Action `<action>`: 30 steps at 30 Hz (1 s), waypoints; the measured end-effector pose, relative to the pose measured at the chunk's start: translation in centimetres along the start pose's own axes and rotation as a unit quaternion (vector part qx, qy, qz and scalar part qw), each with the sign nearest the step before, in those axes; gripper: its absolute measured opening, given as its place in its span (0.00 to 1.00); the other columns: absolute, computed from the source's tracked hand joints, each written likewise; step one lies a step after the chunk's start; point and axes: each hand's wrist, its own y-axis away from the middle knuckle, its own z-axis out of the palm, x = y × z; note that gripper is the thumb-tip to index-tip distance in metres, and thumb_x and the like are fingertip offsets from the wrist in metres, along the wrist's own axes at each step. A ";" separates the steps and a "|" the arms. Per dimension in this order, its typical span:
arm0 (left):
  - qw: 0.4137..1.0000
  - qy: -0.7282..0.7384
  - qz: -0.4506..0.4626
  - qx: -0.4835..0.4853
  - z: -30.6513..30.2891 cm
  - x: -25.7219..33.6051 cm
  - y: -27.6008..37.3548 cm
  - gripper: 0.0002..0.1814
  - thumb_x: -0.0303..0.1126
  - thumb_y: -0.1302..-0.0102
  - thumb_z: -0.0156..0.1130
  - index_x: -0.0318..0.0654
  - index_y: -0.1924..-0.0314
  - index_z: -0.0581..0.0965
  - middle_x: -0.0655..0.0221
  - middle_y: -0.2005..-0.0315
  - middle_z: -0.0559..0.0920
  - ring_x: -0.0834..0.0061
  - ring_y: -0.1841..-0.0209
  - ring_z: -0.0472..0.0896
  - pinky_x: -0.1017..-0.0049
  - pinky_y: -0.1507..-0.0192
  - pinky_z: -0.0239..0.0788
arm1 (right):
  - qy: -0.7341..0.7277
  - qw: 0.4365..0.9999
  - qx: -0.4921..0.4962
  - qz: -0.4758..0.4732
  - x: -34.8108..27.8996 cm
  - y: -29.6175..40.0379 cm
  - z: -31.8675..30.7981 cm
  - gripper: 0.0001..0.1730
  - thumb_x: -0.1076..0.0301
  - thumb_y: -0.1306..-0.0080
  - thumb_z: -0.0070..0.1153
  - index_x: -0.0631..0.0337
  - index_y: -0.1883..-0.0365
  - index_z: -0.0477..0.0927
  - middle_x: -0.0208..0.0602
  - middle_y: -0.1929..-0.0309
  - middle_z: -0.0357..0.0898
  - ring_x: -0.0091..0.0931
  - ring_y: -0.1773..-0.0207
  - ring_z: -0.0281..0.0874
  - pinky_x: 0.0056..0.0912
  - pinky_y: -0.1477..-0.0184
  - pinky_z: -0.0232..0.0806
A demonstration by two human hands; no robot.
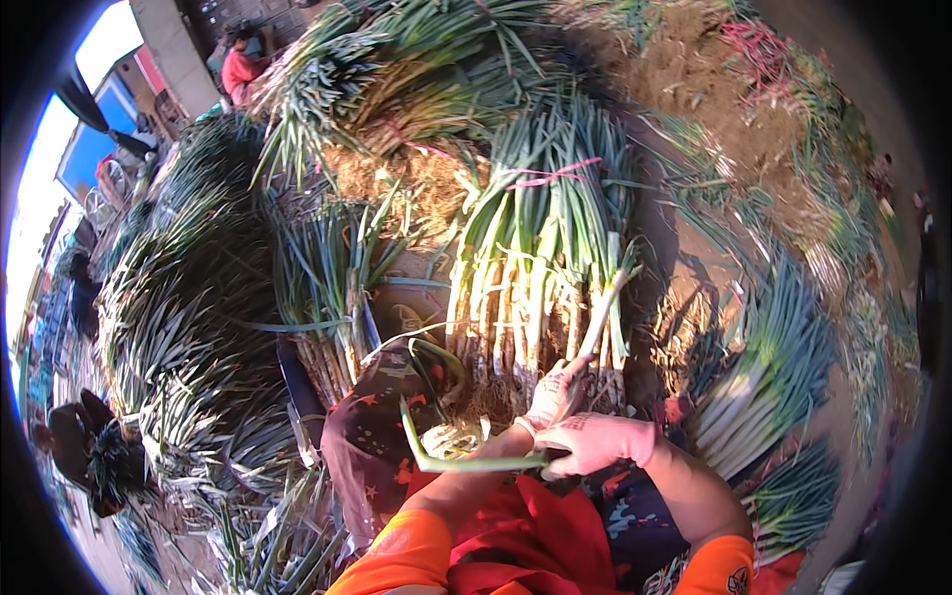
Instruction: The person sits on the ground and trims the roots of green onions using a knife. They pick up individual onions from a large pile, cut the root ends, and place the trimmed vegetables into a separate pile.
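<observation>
My left hand, in a pale pink glove, grips a pale green-onion stalk that slants up and to the right. Just below it, my gloved right hand holds a bent green leaf, which runs leftward across my left forearm. Where the hands meet, the lower part of the stalk is mostly hidden. Beyond them lies a large bundle of green onions, its soil-stained white ends and roots towards me. A pink tie crosses its green tops.
Big heaps of green onions stand at left and at the far side. At right lie cleaner white-stalked onions and a pile of pink ties. Another person in red is at the upper left. Peeled scraps lie near my lap.
</observation>
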 end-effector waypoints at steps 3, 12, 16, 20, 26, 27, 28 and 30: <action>0.996 0.032 0.037 0.078 -1.4 1.6 1.3 0.18 0.19 0.40 0.54 0.39 0.49 0.74 0.65 0.64 0.77 0.69 0.63 0.75 0.72 0.59 0.68 | -0.233 0.968 0.092 0.007 2.9 3.3 -3.3 0.18 0.66 0.38 0.55 0.63 0.50 0.76 0.39 0.55 0.80 0.31 0.55 0.79 0.29 0.53 0.70; 0.987 -0.097 0.094 -0.093 0.0 8.2 4.7 0.25 0.26 0.45 0.58 0.46 0.45 0.74 0.59 0.64 0.74 0.57 0.62 0.78 0.64 0.66 0.74 | -0.620 0.525 0.582 -0.035 14.5 8.5 -6.8 0.17 0.49 0.31 0.50 0.53 0.57 0.75 0.31 0.66 0.77 0.30 0.60 0.77 0.36 0.56 0.72; 0.977 -0.127 0.141 -0.095 2.2 6.5 5.1 0.23 0.27 0.45 0.56 0.48 0.47 0.74 0.56 0.62 0.73 0.54 0.65 0.77 0.61 0.69 0.73 | -0.663 0.402 0.621 -0.117 18.0 10.9 -6.7 0.14 0.55 0.34 0.55 0.57 0.61 0.74 0.37 0.67 0.77 0.33 0.63 0.78 0.43 0.57 0.73; 0.998 -0.040 -0.007 -0.056 5.2 -3.5 5.5 0.18 0.32 0.43 0.55 0.47 0.51 0.77 0.54 0.57 0.74 0.51 0.60 0.77 0.58 0.58 0.70 | -0.658 0.392 0.634 -0.111 17.2 11.4 -6.5 0.17 0.53 0.35 0.57 0.58 0.59 0.75 0.37 0.68 0.78 0.34 0.65 0.78 0.41 0.60 0.72; 0.881 -0.356 -0.058 -0.306 0.0 -14.6 12.7 0.17 0.41 0.40 0.56 0.37 0.57 0.79 0.49 0.61 0.80 0.51 0.54 0.77 0.58 0.50 0.67 | -0.611 0.418 0.654 -0.157 16.1 13.3 -7.1 0.16 0.54 0.35 0.57 0.56 0.58 0.75 0.35 0.68 0.79 0.30 0.67 0.78 0.34 0.63 0.73; 0.821 -0.372 -0.155 -0.404 -1.0 -12.0 12.9 0.18 0.41 0.40 0.56 0.36 0.57 0.79 0.49 0.59 0.80 0.51 0.53 0.77 0.59 0.48 0.67 | -0.598 0.423 0.666 -0.139 15.9 13.8 -6.4 0.16 0.54 0.35 0.58 0.56 0.58 0.75 0.34 0.68 0.79 0.29 0.67 0.78 0.33 0.63 0.73; 0.826 -0.313 -0.176 -0.435 -1.8 -11.2 13.2 0.19 0.42 0.40 0.56 0.36 0.56 0.79 0.49 0.58 0.80 0.52 0.53 0.78 0.60 0.49 0.68 | -0.591 0.444 0.659 -0.140 15.6 14.0 -6.5 0.15 0.56 0.35 0.58 0.57 0.58 0.75 0.35 0.68 0.79 0.30 0.68 0.78 0.34 0.64 0.74; 0.827 -0.192 -0.214 -0.484 -4.0 -10.9 12.7 0.20 0.44 0.40 0.56 0.36 0.55 0.79 0.49 0.57 0.80 0.53 0.52 0.78 0.61 0.49 0.69 | -0.588 0.455 0.657 -0.122 14.9 13.7 -6.8 0.15 0.56 0.35 0.58 0.57 0.58 0.75 0.35 0.67 0.79 0.30 0.68 0.78 0.34 0.64 0.74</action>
